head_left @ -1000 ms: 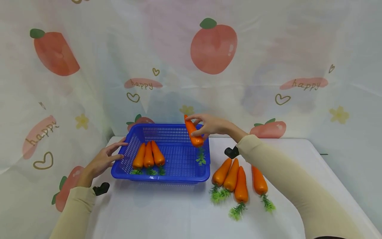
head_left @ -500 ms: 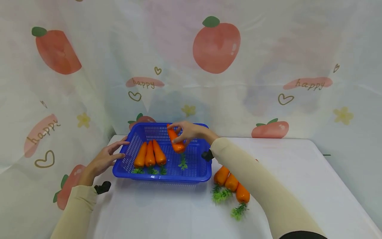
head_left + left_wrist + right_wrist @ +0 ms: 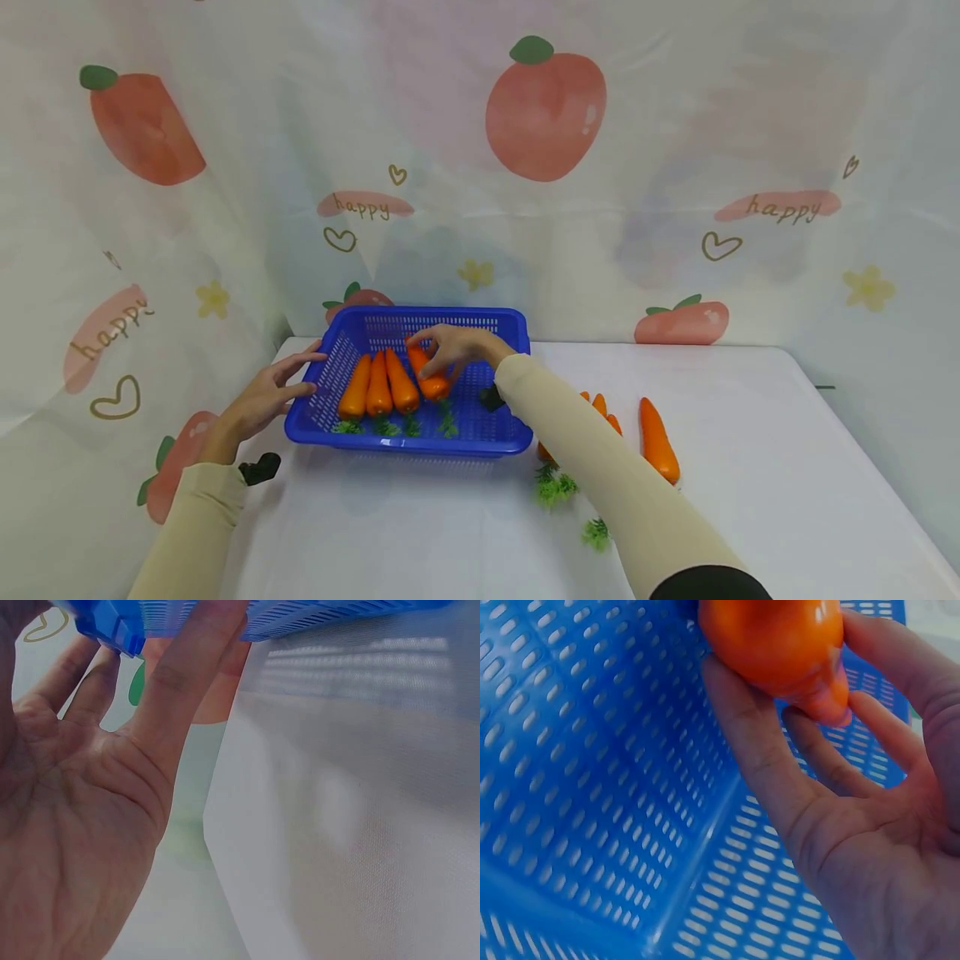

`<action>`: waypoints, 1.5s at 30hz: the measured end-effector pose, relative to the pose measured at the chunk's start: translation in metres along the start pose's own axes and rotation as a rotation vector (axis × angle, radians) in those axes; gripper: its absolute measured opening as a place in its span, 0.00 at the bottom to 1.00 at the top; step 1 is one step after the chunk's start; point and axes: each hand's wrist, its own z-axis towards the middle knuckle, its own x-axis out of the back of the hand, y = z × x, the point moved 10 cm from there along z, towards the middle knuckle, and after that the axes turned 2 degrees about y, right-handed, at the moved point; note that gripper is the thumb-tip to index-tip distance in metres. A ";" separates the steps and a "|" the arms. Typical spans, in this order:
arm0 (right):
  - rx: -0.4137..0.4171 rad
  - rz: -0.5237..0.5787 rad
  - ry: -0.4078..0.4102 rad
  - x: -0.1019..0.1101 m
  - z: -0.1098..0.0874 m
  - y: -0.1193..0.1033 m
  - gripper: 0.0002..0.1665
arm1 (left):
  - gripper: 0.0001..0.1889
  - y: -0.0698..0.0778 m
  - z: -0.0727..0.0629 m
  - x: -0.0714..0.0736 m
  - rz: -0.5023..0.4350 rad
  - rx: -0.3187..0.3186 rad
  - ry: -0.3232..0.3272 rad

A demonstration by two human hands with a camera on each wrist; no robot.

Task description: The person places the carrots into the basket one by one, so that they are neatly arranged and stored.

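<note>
My right hand [image 3: 456, 346] pinches an orange carrot [image 3: 432, 386] with a green leafy top between thumb and fingers, low inside the blue plastic basket [image 3: 405, 446]. In the right wrist view the carrot [image 3: 776, 645] lies between thumb and fingertips, above the perforated basket floor. Three carrots [image 3: 379, 392] lie side by side in the basket's left part, leafy ends toward the front. At the basket's left side, my left hand [image 3: 262, 400] touches the rim with outstretched fingers. The left wrist view shows its palm [image 3: 75, 810] facing the camera beneath the blue edge.
Right of the basket, several carrots lie on the white table [image 3: 420, 533], partly hidden behind my right sleeve [image 3: 600, 467]. One carrot [image 3: 660, 442] shows beyond the forearm. A fruit-printed cloth [image 3: 450, 125] hangs behind and at the left.
My right hand has carried the carrot leftward from the basket's right edge and lowered it beside the other three. The left hand has stayed at the rim.
</note>
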 end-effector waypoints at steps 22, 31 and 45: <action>-0.071 0.006 -0.006 -0.014 0.021 0.018 0.44 | 0.31 -0.002 0.001 0.001 0.007 0.013 -0.001; -0.081 -0.002 0.006 -0.018 0.020 0.018 0.42 | 0.31 -0.002 0.001 0.001 0.015 0.020 0.006; -0.083 -0.015 0.020 -0.016 0.020 0.020 0.42 | 0.31 -0.006 0.003 0.000 0.018 0.005 -0.001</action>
